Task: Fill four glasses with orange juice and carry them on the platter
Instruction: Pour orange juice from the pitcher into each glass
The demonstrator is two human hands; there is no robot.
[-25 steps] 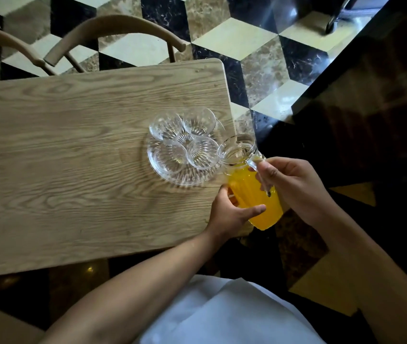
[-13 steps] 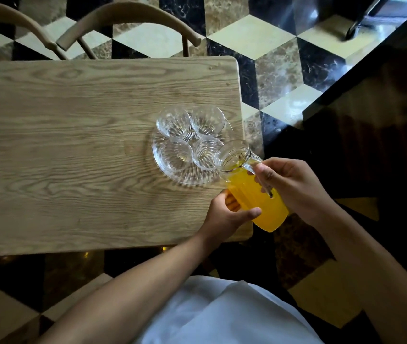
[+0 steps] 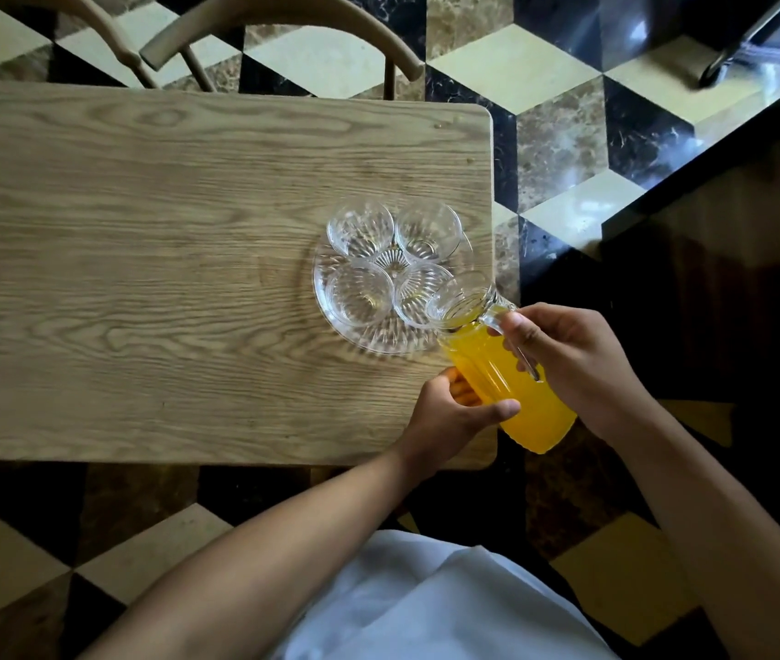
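Note:
A clear glass platter [image 3: 355, 338] lies near the right end of the wooden table [image 3: 140, 278]. Several clear glasses stand on it, all with no juice in them: far left [image 3: 359, 226], far right [image 3: 427, 230], near left [image 3: 358, 292], near right [image 3: 414, 295]. A glass pitcher of orange juice [image 3: 512, 378] is tilted, its mouth over the near right glass. My right hand [image 3: 569, 359] grips the pitcher's handle. My left hand [image 3: 450, 412] steadies the pitcher's body from below. No juice is seen flowing.
Two wooden chair backs [image 3: 283, 21] stand at the table's far side. The table's right edge is just beyond the platter. A tiled floor in black, cream and brown surrounds the table. A dark counter [image 3: 735, 231] rises at the right.
The pitcher has tipped a little further, and its mouth has moved over the near right glass. Both hands keep their hold. The camera has shifted, so the table sits lower in view.

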